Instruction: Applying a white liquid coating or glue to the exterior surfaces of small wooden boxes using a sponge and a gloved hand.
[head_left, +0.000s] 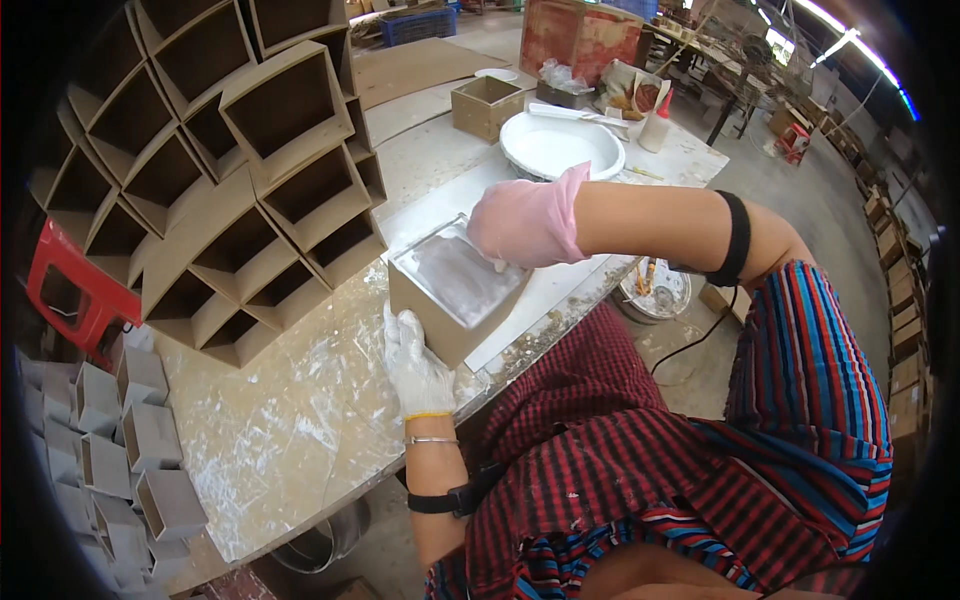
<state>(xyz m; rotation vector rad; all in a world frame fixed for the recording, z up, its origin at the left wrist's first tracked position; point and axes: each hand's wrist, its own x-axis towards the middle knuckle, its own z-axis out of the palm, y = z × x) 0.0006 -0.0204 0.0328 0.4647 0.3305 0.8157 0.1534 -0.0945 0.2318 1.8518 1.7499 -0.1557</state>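
Note:
A brown cardboard box (425, 305) stands on the worktable, and its upper face (452, 275) is coated with a wet, whitish film. My left hand (418, 368), in a white glove with a yellow cuff, grips the box low on its near left corner. Over the far right part of the coated face is my right hand (522, 222) in a pink glove, bent downward with the fingers closed. A small whitish bit shows beneath it, but what it holds is hidden. Behind that hand sits a white basin (562, 147) of white paste, with a white flat-handled tool (575, 114) across its rim.
Open cardboard boxes (285, 110) are stacked high at the left. Smaller grey boxes (145, 435) pile up beside a red plastic stool (85, 285). An open box (487, 106) and a squeeze bottle (656, 125) stand farther back. A bucket (655, 290) is below the table edge.

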